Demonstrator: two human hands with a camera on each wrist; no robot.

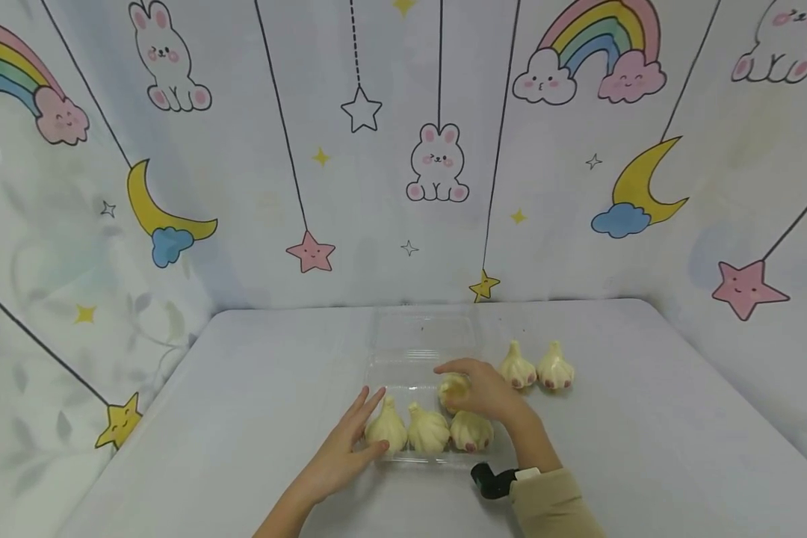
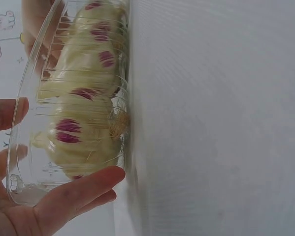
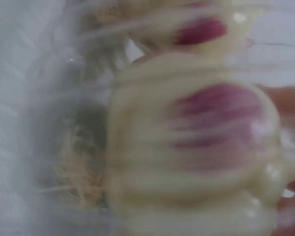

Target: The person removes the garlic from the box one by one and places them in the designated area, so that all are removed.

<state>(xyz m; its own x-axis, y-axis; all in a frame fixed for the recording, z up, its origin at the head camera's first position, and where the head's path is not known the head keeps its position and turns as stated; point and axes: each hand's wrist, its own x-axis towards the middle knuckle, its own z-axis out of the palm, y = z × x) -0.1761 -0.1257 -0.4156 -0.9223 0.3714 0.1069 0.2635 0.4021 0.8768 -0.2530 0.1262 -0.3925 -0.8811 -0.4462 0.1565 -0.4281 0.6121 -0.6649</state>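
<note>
At the lower centre of the frame in the head view, a clear plastic clamshell container [image 1: 437, 460] sits on the white bench [image 1: 645, 426], its transparent lid [image 1: 420, 330] laid back towards the far edge. Inside, 3 garlic bulbs stand in a near row: a left bulb [image 1: 387, 427], a middle bulb [image 1: 428, 430] and a right bulb [image 1: 472, 433].

The right hand [image 1: 489, 392], reaching in from the lower right, curls its fingers round a 4th bulb [image 1: 452, 391] behind the right end of that row. The left hand [image 1: 339, 452], at lower left, is open with fingers extended, touching the container at its left end; the left wrist view shows its thumb lying along the ribbed outer wall.

Right of centre, 2 more bulbs [image 1: 555, 368] rest side by side on the bench, outside the container. In the wrist views, purple streaks and pale roots show through the clear plastic. A beige sleeve [image 1: 554, 502] and a black device [image 1: 492, 482] are at the right wrist. A backdrop [image 1: 242, 157] printed with rabbits, stars, moons and rainbows fills the upper frame.
</note>
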